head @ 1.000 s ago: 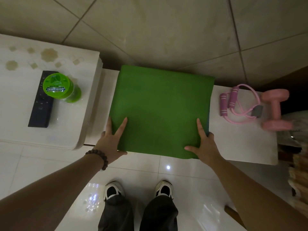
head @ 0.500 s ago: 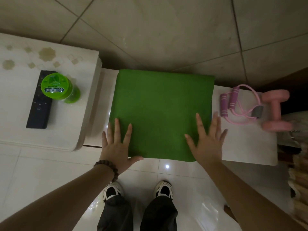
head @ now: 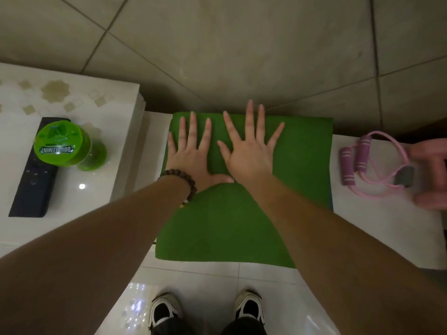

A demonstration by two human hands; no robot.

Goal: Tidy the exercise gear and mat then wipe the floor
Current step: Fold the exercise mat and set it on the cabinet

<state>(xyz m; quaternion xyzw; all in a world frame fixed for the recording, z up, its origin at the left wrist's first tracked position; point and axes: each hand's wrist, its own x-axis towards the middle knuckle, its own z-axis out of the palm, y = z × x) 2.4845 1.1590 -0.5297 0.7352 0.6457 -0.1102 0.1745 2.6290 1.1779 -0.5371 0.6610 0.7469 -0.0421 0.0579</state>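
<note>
One folded green mat (head: 242, 218) lies on the low white bench (head: 377, 233), and everything else counts off from it. Two hands lie flat on its far half, fingers spread: the left hand (head: 193, 160) and the right hand (head: 249, 153), side by side. One beaded bracelet (head: 180, 178) circles the left wrist. Right of the mat: one pink resistance band (head: 377, 163) with two purple handles, and one pink dumbbell (head: 433, 175) just beyond it. Left of the mat, on the higher white cabinet (head: 79, 226): one green Doublemint tub (head: 60, 145) and one black remote control (head: 36, 180). Below the mat's near edge: two black-and-white shoes (head: 167, 310).
</note>
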